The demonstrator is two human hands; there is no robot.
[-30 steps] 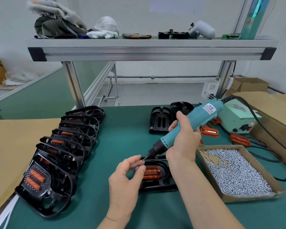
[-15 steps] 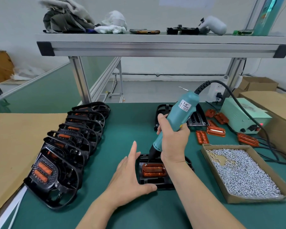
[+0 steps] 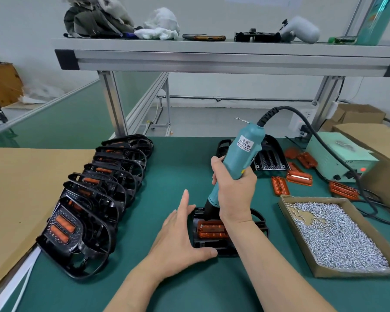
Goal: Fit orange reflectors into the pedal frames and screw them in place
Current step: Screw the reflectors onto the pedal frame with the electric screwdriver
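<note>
One pedal frame (image 3: pixel 260 222) lies flat mid-mat, its orange reflector (image 3: pixel 212 229) seated. You appear to be driving a screw at its far end. Your right hand (image 3: pixel 233 194) wraps the electric screwdriver (image 3: pixel 245 154), and your left hand (image 3: pixel 180 239), fingers spread, braces the frame's left edge. The next screw likely needs a reach right to the screw tray (image 3: pixel 347 272); finished pedals (image 3: pixel 88 210) crowd the left.

A white rectangular label (image 3: pixel 245 143) stuck on the upper body of the teal plastic electric screwdriver (image 3: pixel 236 167) carries the brand KEENWISE in dark capitals, running along the tool's tilted body; two larger characters sit above it and a line of fine print below, both too small to read. Near the front edge of the pale green metal power box (image 3: pixel 338 158), the letters LED stand in dark print.
</note>
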